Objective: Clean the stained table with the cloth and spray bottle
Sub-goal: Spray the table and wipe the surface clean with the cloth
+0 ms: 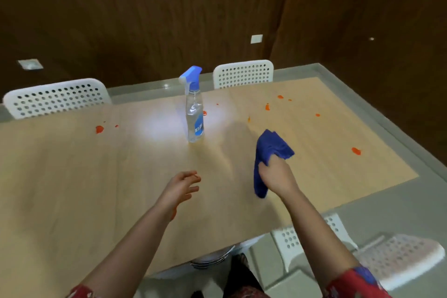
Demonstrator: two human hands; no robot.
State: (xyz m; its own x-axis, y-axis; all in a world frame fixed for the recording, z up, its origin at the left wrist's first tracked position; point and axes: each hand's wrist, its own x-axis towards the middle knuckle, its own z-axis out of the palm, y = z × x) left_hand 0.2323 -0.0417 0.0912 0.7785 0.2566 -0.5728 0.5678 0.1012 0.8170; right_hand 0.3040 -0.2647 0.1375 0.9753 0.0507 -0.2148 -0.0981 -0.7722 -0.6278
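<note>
- While the spray bottle (194, 113) stands upright in the middle of the table (72, 176), long axis vertical, it lies straight ahead of the left hand (182, 187), well apart.
- Left hand: empty, fingers loosely spread; nearer the bottle than the right hand (275, 176).
- Right hand: grips the bunched blue cloth (272, 150).
- Orange stains (99, 129) scattered beyond, apparently unwiped.
</note>
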